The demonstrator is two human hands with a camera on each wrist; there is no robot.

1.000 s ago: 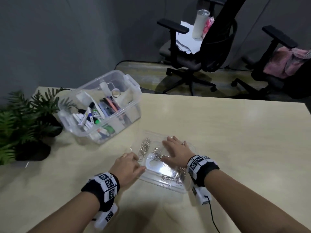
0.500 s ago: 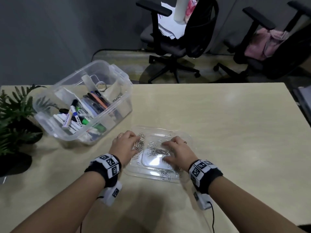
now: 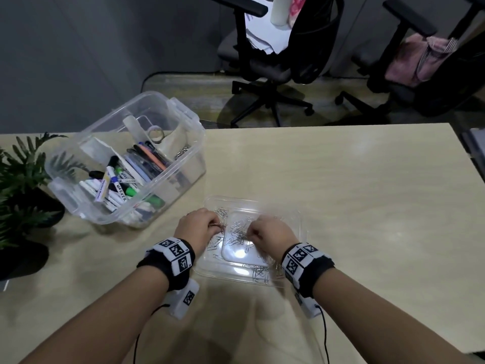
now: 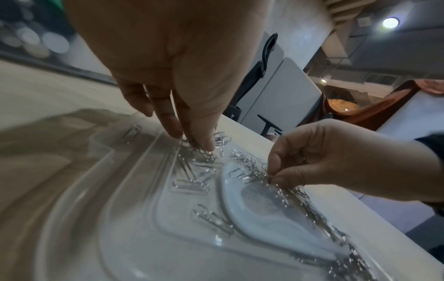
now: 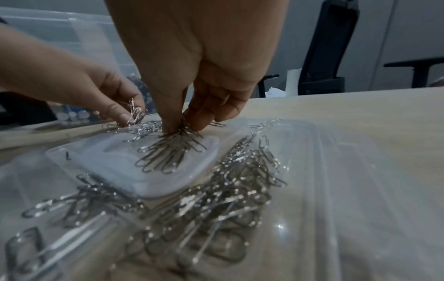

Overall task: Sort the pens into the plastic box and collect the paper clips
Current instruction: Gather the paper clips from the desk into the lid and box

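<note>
A clear plastic box (image 3: 183,119) holding markers and pens (image 3: 115,185) stands on the table at the left. In front of me lies a shallow clear lid (image 3: 294,214) strewn with silver paper clips (image 3: 237,229). My left hand (image 3: 219,225) reaches in from the lid's left side and pinches a few clips (image 5: 135,114) between thumb and fingertips. My right hand (image 3: 249,232) is over the lid's raised middle, its fingers bunched down on a fan of clips (image 5: 168,152). A loose heap of clips (image 5: 228,190) lies along the lid's near right channel.
A potted plant (image 3: 21,185) stands at the table's left edge beside the box. Two office chairs (image 3: 275,61) (image 3: 420,61) stand beyond the far edge. The pale table top (image 3: 354,193) stretches right of the lid. Thin cables trail from both wrist units.
Both hands lay flat at the lid a second ago; their fingers have since curled and closed on clips. The left hand moved from the lid's edge into it.
</note>
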